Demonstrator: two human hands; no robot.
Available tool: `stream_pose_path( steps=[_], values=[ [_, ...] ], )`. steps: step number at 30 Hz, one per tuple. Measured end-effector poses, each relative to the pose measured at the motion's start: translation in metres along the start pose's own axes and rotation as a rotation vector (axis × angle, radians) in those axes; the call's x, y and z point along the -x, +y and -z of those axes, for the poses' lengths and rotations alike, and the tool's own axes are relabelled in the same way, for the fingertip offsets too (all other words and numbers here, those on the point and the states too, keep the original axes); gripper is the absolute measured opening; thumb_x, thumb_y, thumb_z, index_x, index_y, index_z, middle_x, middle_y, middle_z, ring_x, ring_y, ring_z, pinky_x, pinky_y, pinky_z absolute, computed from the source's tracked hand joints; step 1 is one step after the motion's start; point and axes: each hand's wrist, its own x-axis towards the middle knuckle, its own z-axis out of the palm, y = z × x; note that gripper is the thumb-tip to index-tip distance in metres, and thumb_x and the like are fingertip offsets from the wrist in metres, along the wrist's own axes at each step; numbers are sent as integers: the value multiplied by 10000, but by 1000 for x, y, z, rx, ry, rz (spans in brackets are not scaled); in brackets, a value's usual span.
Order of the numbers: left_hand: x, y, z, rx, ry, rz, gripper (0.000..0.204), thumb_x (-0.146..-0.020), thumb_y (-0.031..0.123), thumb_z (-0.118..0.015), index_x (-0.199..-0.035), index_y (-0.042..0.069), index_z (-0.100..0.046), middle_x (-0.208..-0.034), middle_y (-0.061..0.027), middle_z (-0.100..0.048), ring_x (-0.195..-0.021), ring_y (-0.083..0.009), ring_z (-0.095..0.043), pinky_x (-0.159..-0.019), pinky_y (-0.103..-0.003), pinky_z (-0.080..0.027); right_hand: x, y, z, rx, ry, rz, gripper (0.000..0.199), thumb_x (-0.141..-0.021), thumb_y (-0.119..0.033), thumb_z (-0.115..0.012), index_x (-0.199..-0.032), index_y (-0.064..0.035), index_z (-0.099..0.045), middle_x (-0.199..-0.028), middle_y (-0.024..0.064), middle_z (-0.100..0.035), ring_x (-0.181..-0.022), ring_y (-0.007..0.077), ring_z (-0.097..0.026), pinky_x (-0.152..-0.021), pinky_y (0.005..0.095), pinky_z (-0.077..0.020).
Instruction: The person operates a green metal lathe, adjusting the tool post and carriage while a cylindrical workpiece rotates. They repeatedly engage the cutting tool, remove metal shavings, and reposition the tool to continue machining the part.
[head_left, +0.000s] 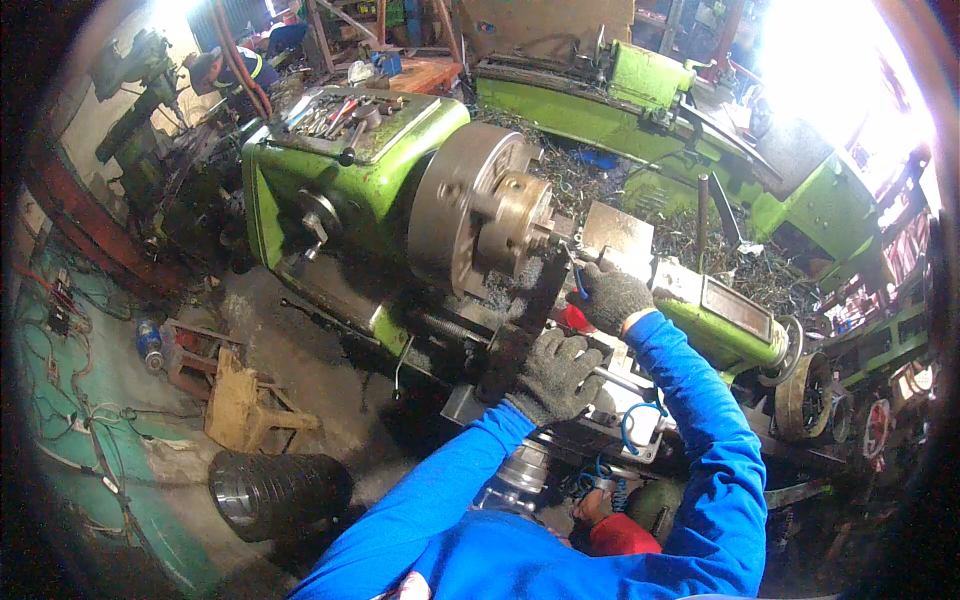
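A green metal lathe [330,190] fills the middle of the view, with a large grey chuck [480,215] facing right. My left hand [553,375], in a grey knit glove, rests on the lathe's dark carriage just below the chuck. My right hand [610,297], also gloved, is closed around a small blue-handled tool next to the tool post [617,235], right of the chuck. Both sleeves are bright blue.
Loose hand tools lie in the tray on the headstock [345,115]. Metal swarf covers the bed behind [720,255]. A second green lathe [640,85] stands at the back. A wooden stool [245,405] and a black ribbed cylinder [275,492] sit on the floor at left. A person [225,70] works far back left.
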Motion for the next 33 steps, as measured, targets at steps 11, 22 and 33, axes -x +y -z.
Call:
stream_pose_path(
  steps=[11,22,33],
  values=[
    [-3,3,3,-4,0,9,392,-814,292,-712,-1157,105,-697,-1103,-139,-645,-1069,-357,-607,-1030,-541,-441,2,-2,0,8,-1,-31,299,-967,-326,-587,-1170,-118,-662,-1057,297,-670,-921,478,-712,-812,557,-572],
    [0,1,0,-18,-15,8,420,-834,330,-728,-1192,111,-712,-1095,-139,-653,-1064,-359,-610,-1028,-547,-444,4,6,-10,-16,53,16,403,-933,-414,-664,-1213,-125,-655,-1104,284,-654,-967,461,-707,-835,546,-571],
    [-1,2,1,-15,-6,22,396,-853,341,-712,-1174,110,-717,-1108,-142,-663,-1067,-357,-616,-1028,-534,-446,4,-4,-2,-12,-28,-24,533,-883,-486,-716,-1270,-130,-634,-1149,286,-631,-986,462,-702,-848,536,-571]
  ],
)
